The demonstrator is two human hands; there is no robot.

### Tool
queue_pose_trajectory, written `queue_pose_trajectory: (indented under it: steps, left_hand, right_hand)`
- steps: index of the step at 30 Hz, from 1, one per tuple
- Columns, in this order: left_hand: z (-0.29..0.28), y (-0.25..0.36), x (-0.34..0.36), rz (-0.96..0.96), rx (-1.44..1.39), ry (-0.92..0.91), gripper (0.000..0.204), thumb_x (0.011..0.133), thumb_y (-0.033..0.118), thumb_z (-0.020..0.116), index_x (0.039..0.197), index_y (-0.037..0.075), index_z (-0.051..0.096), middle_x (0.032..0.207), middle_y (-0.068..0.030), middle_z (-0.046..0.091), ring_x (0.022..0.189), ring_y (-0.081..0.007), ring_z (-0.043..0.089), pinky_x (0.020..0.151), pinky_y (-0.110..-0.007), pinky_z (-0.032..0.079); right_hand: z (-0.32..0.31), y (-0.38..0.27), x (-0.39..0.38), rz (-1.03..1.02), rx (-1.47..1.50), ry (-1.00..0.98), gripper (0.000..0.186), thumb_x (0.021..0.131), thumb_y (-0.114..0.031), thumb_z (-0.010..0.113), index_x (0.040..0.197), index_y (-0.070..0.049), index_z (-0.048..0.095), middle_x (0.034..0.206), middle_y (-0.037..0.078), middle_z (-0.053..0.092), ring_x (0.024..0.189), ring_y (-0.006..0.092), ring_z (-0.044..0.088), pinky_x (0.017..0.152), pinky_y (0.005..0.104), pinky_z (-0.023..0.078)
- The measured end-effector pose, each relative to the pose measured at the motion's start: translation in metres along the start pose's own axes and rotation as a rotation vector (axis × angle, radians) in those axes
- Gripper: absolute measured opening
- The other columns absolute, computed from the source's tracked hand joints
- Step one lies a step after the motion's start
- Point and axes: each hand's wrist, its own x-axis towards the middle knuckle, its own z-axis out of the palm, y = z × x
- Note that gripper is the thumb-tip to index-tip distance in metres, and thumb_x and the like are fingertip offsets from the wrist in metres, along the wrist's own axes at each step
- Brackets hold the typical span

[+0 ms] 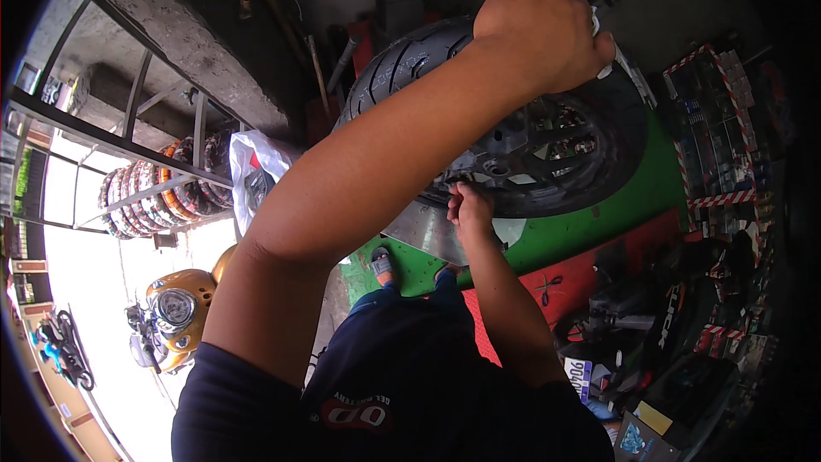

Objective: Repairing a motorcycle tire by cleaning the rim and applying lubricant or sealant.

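Note:
My left hand is closed in a fist at the upper right of a motorcycle wheel, gripping a metal handle or bar that is largely hidden by its fingers. My left forearm crosses over the black tyre and hides part of it. My right hand is lower, at the near side of the wheel's dark spoked rim, with fingers curled on something too small and shadowed to name. The wheel lies flat over a green platform, with a metal plate partly showing under its near side.
A black machine column stands behind the wheel. At left are a metal rack of tyres and a yellow scooter. A red mat, parked motorbikes and glass display cases line the right side.

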Motion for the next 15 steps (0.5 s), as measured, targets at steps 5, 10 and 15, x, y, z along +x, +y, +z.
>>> queue_pose_trajectory:
  steps: [5,10,15]
  left_hand:
    - [0.000,0.003,-0.002,-0.004,-0.011,-0.014,0.059,0.096,0.056,0.049,0.106,0.003,0.075,0.090,-0.0218,0.075,0.088,-0.0391,0.074,0.080,-0.048,0.059]
    - [-0.003,0.003,-0.005,0.003,0.001,0.024,0.060,0.095,0.058,0.050,0.104,0.004,0.074,0.085,-0.0220,0.074,0.084,-0.0397,0.074,0.079,-0.049,0.059]
    - [-0.004,0.003,-0.005,-0.015,-0.021,-0.058,0.053,0.096,0.049,0.049,0.103,0.004,0.076,0.097,-0.0154,0.077,0.092,-0.0307,0.075,0.082,-0.043,0.059]
  right_hand:
    - [0.001,0.000,0.000,0.045,0.146,-0.030,0.023,0.096,-0.025,0.062,0.085,-0.005,0.066,0.060,0.004,0.057,0.041,0.0158,0.049,0.038,0.0296,0.036]
    - [-0.004,-0.009,-0.009,-0.020,0.200,-0.082,0.024,0.095,-0.025,0.063,0.085,-0.004,0.066,0.059,0.004,0.057,0.039,0.0160,0.048,0.037,0.0288,0.033]
    - [-0.016,-0.021,-0.022,-0.062,0.206,-0.100,0.024,0.096,-0.025,0.063,0.086,-0.004,0.066,0.058,0.004,0.057,0.038,0.0150,0.048,0.036,0.0278,0.032]
